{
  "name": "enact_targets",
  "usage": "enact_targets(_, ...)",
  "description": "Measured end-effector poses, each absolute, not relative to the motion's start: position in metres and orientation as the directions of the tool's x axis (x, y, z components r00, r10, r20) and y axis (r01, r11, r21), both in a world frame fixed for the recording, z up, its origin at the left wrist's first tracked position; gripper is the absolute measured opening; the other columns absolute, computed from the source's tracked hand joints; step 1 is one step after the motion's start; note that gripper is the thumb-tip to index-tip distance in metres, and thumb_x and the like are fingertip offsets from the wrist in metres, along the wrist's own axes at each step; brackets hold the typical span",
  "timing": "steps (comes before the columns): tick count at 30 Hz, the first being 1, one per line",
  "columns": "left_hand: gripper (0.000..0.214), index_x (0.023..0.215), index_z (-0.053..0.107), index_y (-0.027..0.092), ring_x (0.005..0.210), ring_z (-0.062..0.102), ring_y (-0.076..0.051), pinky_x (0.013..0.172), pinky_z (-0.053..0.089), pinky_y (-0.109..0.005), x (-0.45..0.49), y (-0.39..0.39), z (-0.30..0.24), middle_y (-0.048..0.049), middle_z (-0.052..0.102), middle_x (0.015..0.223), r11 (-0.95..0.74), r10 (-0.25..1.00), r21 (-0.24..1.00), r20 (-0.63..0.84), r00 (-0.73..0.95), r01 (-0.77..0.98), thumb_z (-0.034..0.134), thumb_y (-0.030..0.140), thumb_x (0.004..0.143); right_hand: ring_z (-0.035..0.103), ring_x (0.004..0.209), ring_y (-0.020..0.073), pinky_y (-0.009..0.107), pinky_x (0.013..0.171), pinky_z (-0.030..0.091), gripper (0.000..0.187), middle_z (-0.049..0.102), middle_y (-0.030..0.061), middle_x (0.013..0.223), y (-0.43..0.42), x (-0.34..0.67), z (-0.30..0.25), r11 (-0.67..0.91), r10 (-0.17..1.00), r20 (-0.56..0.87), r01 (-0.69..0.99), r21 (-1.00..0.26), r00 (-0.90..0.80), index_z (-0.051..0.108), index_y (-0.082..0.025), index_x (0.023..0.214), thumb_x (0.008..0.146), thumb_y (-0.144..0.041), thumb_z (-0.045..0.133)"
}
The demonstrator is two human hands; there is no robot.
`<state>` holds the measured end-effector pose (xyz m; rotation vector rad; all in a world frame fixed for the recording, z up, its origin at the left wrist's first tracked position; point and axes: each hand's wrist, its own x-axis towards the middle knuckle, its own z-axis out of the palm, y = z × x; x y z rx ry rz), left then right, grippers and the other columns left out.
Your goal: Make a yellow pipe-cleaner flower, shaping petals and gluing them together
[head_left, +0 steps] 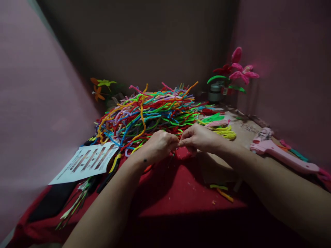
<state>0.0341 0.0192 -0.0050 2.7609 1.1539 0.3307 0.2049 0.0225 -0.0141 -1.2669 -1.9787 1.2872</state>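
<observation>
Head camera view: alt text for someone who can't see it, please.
A person's left hand and right hand are close together above a red cloth, in front of a heap of colorful fuzzy stems; anything they hold is unclear. A printed sheet lies left, what looks like a pink glue gun right.

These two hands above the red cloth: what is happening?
A person's left hand and right hand meet close together over the red cloth; what they hold, if anything, is too small to tell. A heap of coloured stems lies beyond, a printed sheet to the left, a pink tool to the right.
</observation>
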Motion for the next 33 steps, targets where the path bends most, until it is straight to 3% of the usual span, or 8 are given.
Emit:
enact_targets(5,0.025,0.058,0.061,0.012,0.046,0.035,-0.005,0.047,0.023,-0.019,0.037,0.016,0.0,0.0034,0.045,0.049,-0.672,0.74,0.212,0.169,0.651,0.709,0.046,0.02,0.076,0.048,0.03,0.0076,0.018,0.034,0.034,0.017,0.052,-0.0021,0.042,0.026,0.209,-0.018,0.071,0.844,-0.122,0.334,-0.94,-0.523,0.059,-0.011,0.061,0.071,-0.025,0.057)
enact_targets(12,0.026,0.068,0.066,0.01,0.05,0.037,-0.006,0.049,0.026,-0.018,0.041,0.01,0.01,0.0026,0.047,0.051,-0.558,0.825,0.353,0.143,0.547,0.751,0.046,0.023,0.076,0.051,0.034,0.0098,0.021,0.037,0.042,0.052,0.054,0.0022,0.046,0.027,0.215,-0.016,0.046,0.838,-0.037,0.138,-0.989,-0.545,0.065,-0.006,0.074,0.082,-0.051,0.039)
enact_targets(17,0.03,0.072,0.068,0.009,0.051,0.039,-0.007,0.049,0.028,-0.018,0.04,0.012,0.01,0.002,0.051,0.052,-0.521,0.848,0.421,0.156,0.507,0.742,0.047,0.031,0.077,0.05,0.036,0.0098,0.021,0.038,0.041,0.04,0.055,0.0026,0.05,0.032,0.212,-0.015,0.046,0.96,0.037,0.027,-0.999,-0.277,0.057,-0.01,0.068,0.081,-0.046,0.044)
enact_targets(20,0.037,0.068,0.068,0.01,0.05,0.039,-0.007,0.048,0.028,-0.018,0.039,0.014,0.009,0.0013,0.053,0.053,-0.495,0.862,0.483,0.173,0.476,0.722,0.047,0.04,0.076,0.048,0.041,0.0084,0.02,0.042,0.039,0.026,0.053,-0.0002,0.051,0.027,0.211,-0.01,0.229,0.973,0.225,0.083,-0.97,-0.061,0.053,-0.014,0.068,0.079,-0.036,0.049)
enact_targets(23,0.041,0.064,0.067,0.011,0.046,0.037,-0.007,0.045,0.028,-0.019,0.038,0.015,0.01,0.0016,0.051,0.049,-0.44,0.891,0.567,0.178,0.418,0.696,0.048,0.046,0.074,0.048,0.053,0.0095,0.02,0.05,0.037,0.012,0.053,-0.0004,0.058,0.02,0.21,-0.007,0.515,0.847,0.531,0.31,-0.799,-0.037,0.055,-0.015,0.068,0.075,-0.024,0.053)
enact_targets(26,0.039,0.062,0.066,0.011,0.046,0.039,-0.007,0.045,0.029,-0.019,0.037,0.016,0.012,0.0013,0.052,0.049,-0.343,0.931,0.672,0.149,0.334,0.656,0.051,0.045,0.072,0.049,0.065,0.0122,0.023,0.059,0.037,0.007,0.053,0.0022,0.069,0.017,0.208,-0.012,0.687,0.679,0.709,0.502,-0.524,-0.189,0.059,-0.015,0.072,0.072,-0.013,0.052)
enact_targets(29,0.033,0.062,0.065,0.01,0.046,0.04,-0.007,0.046,0.031,-0.02,0.036,0.017,0.012,0.0004,0.054,0.051,-0.25,0.956,0.749,0.089,0.281,0.613,0.055,0.041,0.069,0.047,0.073,0.0145,0.024,0.063,0.037,0.014,0.051,0.004,0.076,0.021,0.206,-0.022,0.716,0.595,0.747,0.618,-0.325,-0.297,0.062,-0.017,0.081,0.072,-0.011,0.052)
enact_targets(33,0.031,0.06,0.063,0.009,0.042,0.034,-0.005,0.041,0.024,-0.019,0.036,0.018,0.011,0.0009,0.051,0.048,-0.201,0.961,0.782,0.042,0.273,0.59,0.056,0.038,0.069,0.042,0.067,0.0139,0.024,0.059,0.033,0.017,0.045,0.003,0.071,0.027,0.204,-0.031,0.689,0.561,0.74,0.706,-0.168,-0.372,0.064,-0.021,0.084,0.081,-0.021,0.047)
